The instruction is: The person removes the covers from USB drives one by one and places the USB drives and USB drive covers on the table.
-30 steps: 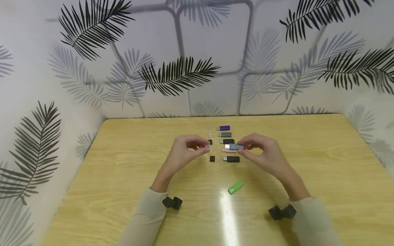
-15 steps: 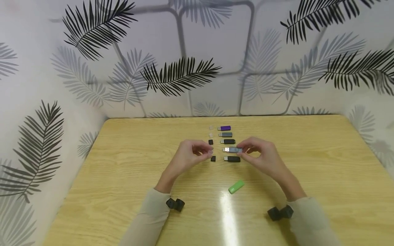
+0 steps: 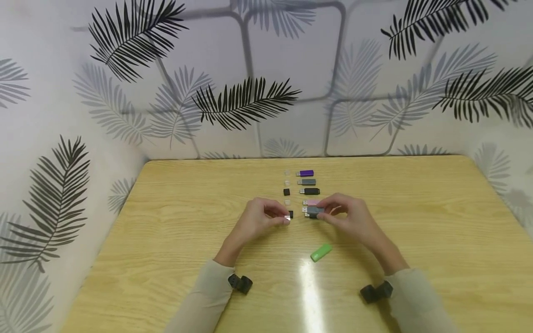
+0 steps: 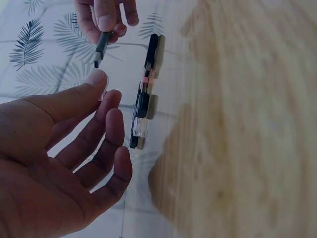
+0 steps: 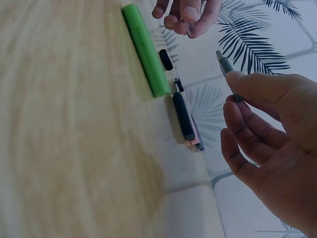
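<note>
My right hand (image 3: 350, 217) pinches a grey USB stick (image 3: 313, 210) by its rear end, its bare metal plug pointing left. In the head view this stick overlaps a black USB stick (image 3: 313, 216) and sits just below a pink one (image 3: 310, 202). Between thumb and forefinger my left hand (image 3: 262, 218) pinches a small clear cap (image 4: 105, 88). Right behind those fingertips shows a black cap (image 3: 291, 214), partly covered. Both hands are held above the table, plug and clear cap facing each other with a gap between.
Farther back lie black (image 3: 310, 191), grey (image 3: 307, 182) and purple (image 3: 306, 173) USB sticks, with a column of clear caps (image 3: 287, 183) and a black cap (image 3: 286, 192) to their left. A green USB stick (image 3: 321, 252) lies nearer on the wooden table (image 3: 166, 259). Patterned cloth rises behind.
Both hands have moved toward the near side, carrying the grey USB stick and the clear cap. The pink stick and a clear cap left of it show again. The green stick stays put.
</note>
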Demonstrator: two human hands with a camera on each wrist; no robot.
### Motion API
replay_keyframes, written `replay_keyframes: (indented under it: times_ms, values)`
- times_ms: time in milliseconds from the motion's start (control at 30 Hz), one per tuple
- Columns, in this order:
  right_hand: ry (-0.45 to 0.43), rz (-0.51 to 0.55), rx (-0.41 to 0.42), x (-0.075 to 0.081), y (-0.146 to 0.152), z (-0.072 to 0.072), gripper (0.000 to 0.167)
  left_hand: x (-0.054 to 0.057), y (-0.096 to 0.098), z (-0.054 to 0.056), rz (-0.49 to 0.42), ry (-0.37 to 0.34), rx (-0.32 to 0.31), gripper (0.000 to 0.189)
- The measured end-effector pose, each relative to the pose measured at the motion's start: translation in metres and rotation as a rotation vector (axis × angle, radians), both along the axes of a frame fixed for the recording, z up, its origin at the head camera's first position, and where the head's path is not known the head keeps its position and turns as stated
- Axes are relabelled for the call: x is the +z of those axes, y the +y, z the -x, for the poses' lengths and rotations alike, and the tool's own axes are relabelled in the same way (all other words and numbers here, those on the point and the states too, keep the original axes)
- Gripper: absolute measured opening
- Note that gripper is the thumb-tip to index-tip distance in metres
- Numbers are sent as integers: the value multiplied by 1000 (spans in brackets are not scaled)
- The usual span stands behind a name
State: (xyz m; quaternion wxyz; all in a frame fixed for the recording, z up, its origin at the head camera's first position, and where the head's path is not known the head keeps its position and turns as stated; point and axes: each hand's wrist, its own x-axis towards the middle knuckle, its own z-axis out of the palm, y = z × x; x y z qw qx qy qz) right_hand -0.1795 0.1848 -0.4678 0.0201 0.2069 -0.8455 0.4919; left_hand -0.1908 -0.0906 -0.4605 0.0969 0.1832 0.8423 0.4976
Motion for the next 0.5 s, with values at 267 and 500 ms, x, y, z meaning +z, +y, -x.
replay_keyframes:
  times_ms: [267,500]
  values:
    - [-61,-13,-21,-9,-2,-1,19,0,3,0,89,25,-29,5]
    - [-48,-32,-10,-11,-2,-5,21,-3,3,-2,120,16,-36,4]
